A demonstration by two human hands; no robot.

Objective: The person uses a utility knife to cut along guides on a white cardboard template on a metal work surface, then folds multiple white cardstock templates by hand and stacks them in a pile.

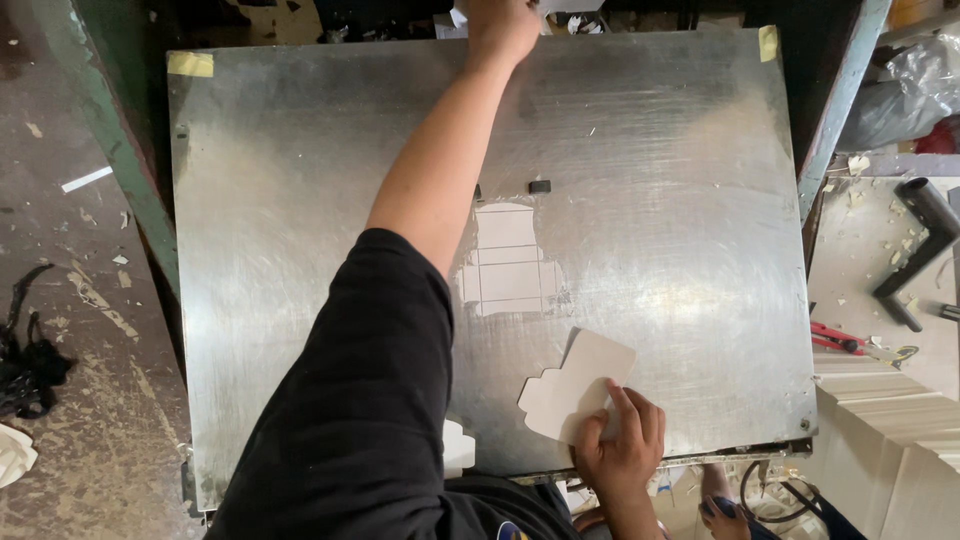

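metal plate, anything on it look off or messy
The metal plate is scuffed, with yellow tape at its top corners. Paper scraps litter the floor on the left. The cut card blank under the right hand lies tilted beside the taped template.

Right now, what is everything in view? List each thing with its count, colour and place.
Metal plate: one, silver, scratched, fills the centre.
Tape pieces: two, yellow, plate's far corners.
Die-cut card blank: one, pale grey, near edge, under the right hand.
Scored patch: one, white, plate's middle.
Small block: one, black, beyond the patch.
Card stack: one, cream, right of the plate.
Angled bar: one, black, right bench.
Red-handled tool: one, right bench.
Left hand: reaching over the far edge; fingers hidden.
Right hand: gripping the blank.
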